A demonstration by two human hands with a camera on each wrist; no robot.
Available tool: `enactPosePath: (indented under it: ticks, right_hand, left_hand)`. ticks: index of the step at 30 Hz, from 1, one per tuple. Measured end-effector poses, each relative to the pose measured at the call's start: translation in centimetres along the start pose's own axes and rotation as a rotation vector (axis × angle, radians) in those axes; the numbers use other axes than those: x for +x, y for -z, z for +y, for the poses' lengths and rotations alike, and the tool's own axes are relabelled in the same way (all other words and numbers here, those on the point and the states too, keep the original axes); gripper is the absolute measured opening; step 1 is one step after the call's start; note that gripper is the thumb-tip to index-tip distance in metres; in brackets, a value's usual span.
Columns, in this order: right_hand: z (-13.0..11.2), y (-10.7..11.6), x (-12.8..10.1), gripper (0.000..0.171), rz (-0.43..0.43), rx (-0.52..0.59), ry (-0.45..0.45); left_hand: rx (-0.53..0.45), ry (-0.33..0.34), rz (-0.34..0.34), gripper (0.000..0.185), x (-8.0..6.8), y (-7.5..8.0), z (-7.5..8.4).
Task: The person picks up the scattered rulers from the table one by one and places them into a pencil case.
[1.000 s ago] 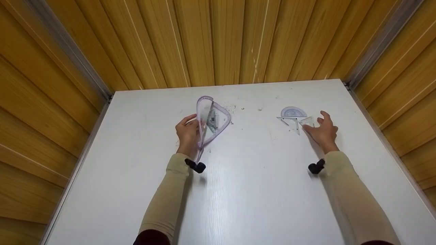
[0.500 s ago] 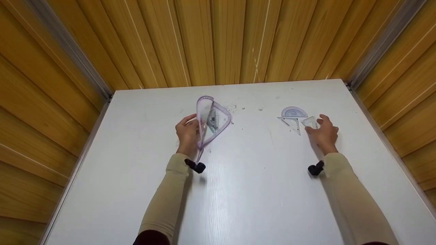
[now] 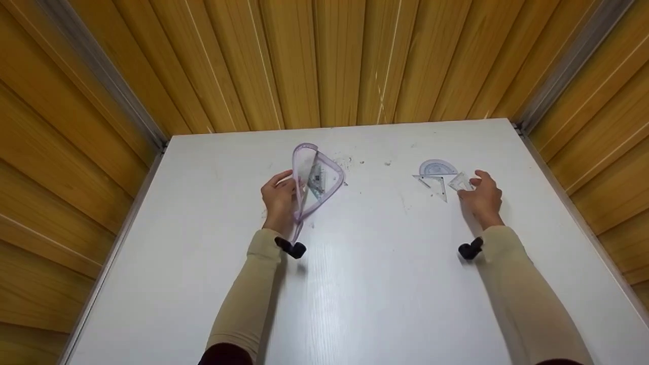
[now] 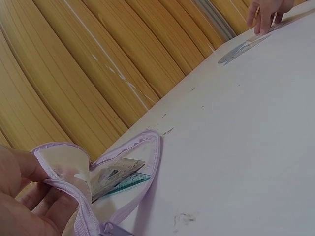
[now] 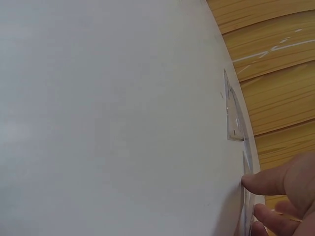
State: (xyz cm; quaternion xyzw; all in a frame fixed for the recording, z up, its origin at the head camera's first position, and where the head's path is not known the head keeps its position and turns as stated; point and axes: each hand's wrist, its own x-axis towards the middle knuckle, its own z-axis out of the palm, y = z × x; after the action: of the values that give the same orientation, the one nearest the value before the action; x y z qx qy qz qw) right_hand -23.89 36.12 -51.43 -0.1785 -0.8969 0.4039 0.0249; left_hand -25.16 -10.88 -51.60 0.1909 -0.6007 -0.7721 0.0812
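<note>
your left hand [image 3: 279, 198] sits left of centre on the white table [image 3: 355, 284], its fingers and thumb curled round the near lip of the clear purple-edged pouch [image 3: 315, 177] and holding its mouth open toward the right. the left wrist view shows a ruler and a small set square [image 4: 118, 176] lying inside the pouch, flat against its lower wall. a few dark specks mark the table just right of the pouch. well to the right, a long thin set square [image 3: 431, 181] lies flat with a clear protractor [image 3: 436, 167] just beyond it, on the far side. right of those, your right hand [image 3: 482, 196] rests on a small clear triangle [image 3: 460, 181], fingertips [image 5: 258, 183] curled and pinching its near edge against the table. yellow wood panelling rises behind the table's far edge.
</note>
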Motion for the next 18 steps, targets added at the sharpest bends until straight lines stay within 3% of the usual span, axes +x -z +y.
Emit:
enactPosePath:
  ticks: [4, 18]
  right_hand:
    - [-0.4, 0.3, 0.3, 0.080, -0.032, 0.009, -0.012]
    - [-0.4, 1.9, 1.0, 0.075, -0.140, -0.122, -0.003]
  left_hand:
    - [0.016, 0.005, 0.001, 0.024, -0.1, 0.0, 0.0]
    - [0.042, 0.026, 0.005, 0.020, -0.2, 0.0, 0.0]
